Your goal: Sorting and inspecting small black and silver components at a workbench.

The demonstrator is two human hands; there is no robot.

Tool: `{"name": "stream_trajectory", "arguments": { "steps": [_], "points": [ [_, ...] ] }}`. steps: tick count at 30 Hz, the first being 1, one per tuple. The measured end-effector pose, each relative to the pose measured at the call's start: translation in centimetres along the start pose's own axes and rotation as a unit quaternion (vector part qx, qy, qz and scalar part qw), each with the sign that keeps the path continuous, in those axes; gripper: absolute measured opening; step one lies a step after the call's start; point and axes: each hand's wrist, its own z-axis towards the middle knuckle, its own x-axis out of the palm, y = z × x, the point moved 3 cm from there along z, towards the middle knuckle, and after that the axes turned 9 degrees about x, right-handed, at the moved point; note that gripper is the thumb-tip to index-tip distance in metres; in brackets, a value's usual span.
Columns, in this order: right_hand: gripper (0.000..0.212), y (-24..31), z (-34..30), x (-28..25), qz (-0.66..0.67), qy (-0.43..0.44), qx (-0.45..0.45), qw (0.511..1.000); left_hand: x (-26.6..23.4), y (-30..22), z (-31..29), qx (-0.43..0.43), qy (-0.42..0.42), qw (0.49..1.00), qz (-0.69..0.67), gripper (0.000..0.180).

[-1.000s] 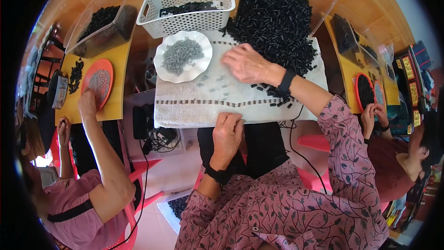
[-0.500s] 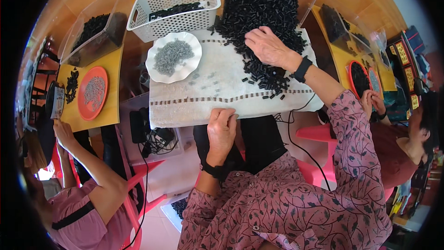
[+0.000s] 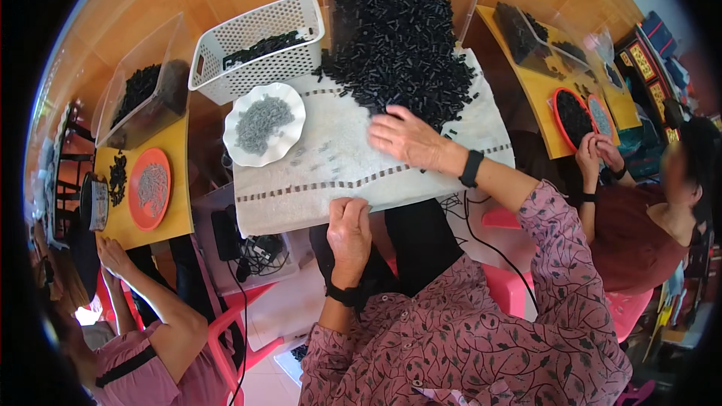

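Note:
My right hand (image 3: 410,140) lies palm down, fingers stretched and slightly smeared, at the near edge of a big heap of short black tubes (image 3: 398,53). Some tubes lie around and partly under it. At the near edge of a white cloth (image 3: 278,180) with dashed brown stripes, my left hand (image 3: 350,233) is closed, fingers curled; whatever they hold is hidden. A white scalloped plate (image 3: 295,131) on the cloth carries a pile of small clear-grey pieces (image 3: 263,122). Several loose clear pieces (image 3: 320,152) are scattered beside the plate.
Behind the plate stands a white perforated basket (image 3: 263,60) with black parts. A clear bin (image 3: 472,0) lies behind the heap. Co-workers sit left (image 3: 143,353) and right (image 3: 639,233) at yellow tables with orange plates (image 3: 135,199). A black cable (image 3: 492,244) hangs beside my knees.
My right hand has moved from on top of the heap toward me and to the left, to its near edge. Many near tubes have been shifted. My left hand stays at the cloth's edge.

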Motion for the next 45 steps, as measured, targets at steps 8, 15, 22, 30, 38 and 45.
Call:
{"name": "stream_trajectory", "arguments": {
  "steps": [8,15,22,30,38,45],
  "points": [
    [0.024,-5.5,1.1,-3.4,0.007,-0.140,0.122,0.983,0.1,0.1,0.1,-0.003,0.026,1.000,0.012,0.011],
    [0.057,-3.1,-5.0,-6.6,0.136,0.090,0.476,0.864,-0.1,0.1,0.0,-0.003,0.023,1.000,0.011,0.012],
    [0.086,0.8,-8.4,-4.8,0.182,0.137,0.566,0.792,0.2,-0.2,0.1,-0.018,0.021,1.000,0.011,0.012],
    [0.070,-0.2,-6.4,-2.5,0.213,0.032,0.571,0.792,0.3,-0.2,0.1,0.000,0.015,1.000,0.013,0.014],
    [0.028,-1.6,-3.9,-2.3,0.302,-0.124,0.411,0.851,0.3,-0.3,0.2,-0.003,0.025,1.000,0.016,0.013],
    [0.041,-7.7,-8.0,-2.1,0.039,-0.181,0.453,0.872,0.1,-0.2,0.1,0.004,0.021,1.000,0.013,0.015]
  ]
}}
